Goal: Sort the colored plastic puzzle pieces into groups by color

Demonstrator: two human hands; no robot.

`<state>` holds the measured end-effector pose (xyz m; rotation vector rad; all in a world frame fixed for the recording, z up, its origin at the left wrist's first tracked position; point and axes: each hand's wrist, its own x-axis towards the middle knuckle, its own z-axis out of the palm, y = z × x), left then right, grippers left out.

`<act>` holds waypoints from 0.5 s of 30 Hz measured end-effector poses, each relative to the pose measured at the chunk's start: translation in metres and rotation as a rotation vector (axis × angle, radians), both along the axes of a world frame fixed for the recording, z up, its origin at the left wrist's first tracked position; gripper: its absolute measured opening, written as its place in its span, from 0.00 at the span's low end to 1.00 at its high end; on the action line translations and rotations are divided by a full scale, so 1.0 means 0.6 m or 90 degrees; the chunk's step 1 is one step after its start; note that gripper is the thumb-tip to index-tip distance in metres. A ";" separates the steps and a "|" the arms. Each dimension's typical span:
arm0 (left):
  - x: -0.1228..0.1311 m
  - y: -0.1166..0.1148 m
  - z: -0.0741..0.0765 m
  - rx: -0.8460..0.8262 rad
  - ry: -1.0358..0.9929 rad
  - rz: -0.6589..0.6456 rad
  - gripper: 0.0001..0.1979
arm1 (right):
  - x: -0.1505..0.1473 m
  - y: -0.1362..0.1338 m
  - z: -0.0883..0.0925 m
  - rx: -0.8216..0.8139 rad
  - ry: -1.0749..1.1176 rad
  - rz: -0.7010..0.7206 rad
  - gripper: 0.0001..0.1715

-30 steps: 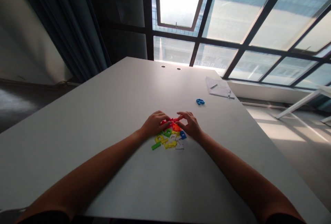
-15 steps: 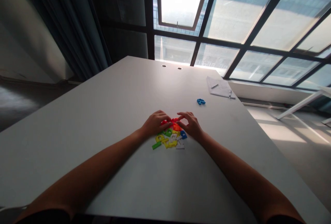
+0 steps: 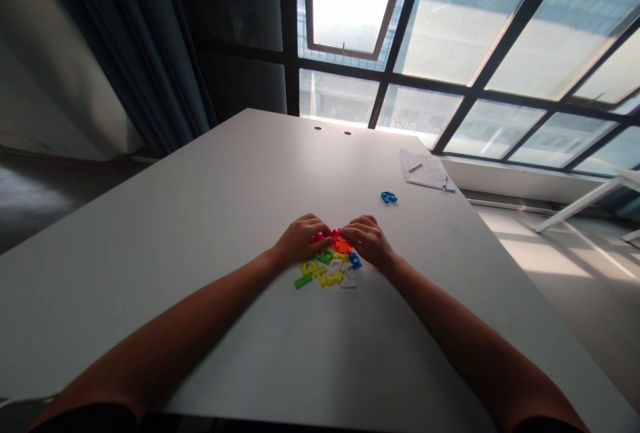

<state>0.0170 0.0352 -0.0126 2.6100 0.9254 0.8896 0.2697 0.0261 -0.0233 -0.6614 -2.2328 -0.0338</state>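
Observation:
A pile of small coloured plastic pieces lies on the white table, between and in front of my hands. My left hand (image 3: 302, 238) is closed at the pile's far left side, its thumb and fingers around a red plastic piece (image 3: 317, 237). Opposite it, my right hand (image 3: 369, 241) has its fingers pressed together at more red pieces (image 3: 336, 235) and an orange piece (image 3: 343, 247); what its fingertips hold is hidden. Nearer to me are a green piece (image 3: 326, 256), yellow pieces (image 3: 331, 279), a blue piece (image 3: 355, 260), white pieces (image 3: 349, 282) and a green bar (image 3: 303, 281).
Beyond my right hand sits a separate cluster of blue pieces (image 3: 389, 197). Paper sheets (image 3: 429, 169) with pens lie near the right edge of the white table (image 3: 210, 199). Two round holes are at the far end, before large windows.
My right hand's raised, spread fingers have come down and together over the red and orange pieces. The left hand is nearly unmoved.

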 end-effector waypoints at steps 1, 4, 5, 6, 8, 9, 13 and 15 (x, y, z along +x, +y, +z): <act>0.000 0.000 0.000 0.002 0.002 0.000 0.15 | 0.001 0.000 0.002 0.006 -0.009 0.003 0.08; 0.000 0.000 0.000 0.007 0.008 -0.002 0.15 | 0.002 -0.001 0.005 0.011 -0.030 0.004 0.06; 0.000 0.000 0.000 0.008 0.008 -0.002 0.15 | 0.002 -0.001 0.005 0.010 -0.037 0.001 0.06; 0.000 0.000 0.001 0.007 0.009 -0.003 0.15 | 0.002 -0.001 0.005 0.009 -0.043 -0.002 0.05; 0.000 0.000 0.002 0.005 0.009 -0.003 0.15 | 0.001 -0.001 0.002 0.010 -0.044 -0.013 0.03; 0.000 0.000 0.002 0.004 0.010 -0.003 0.15 | 0.001 0.000 0.000 0.009 -0.035 -0.018 0.03; 0.000 -0.001 0.002 0.004 0.009 0.002 0.15 | -0.001 0.002 -0.006 -0.003 0.026 -0.024 0.07; 0.000 -0.001 0.002 0.004 0.006 0.004 0.15 | -0.001 0.003 -0.008 -0.009 0.034 -0.023 0.09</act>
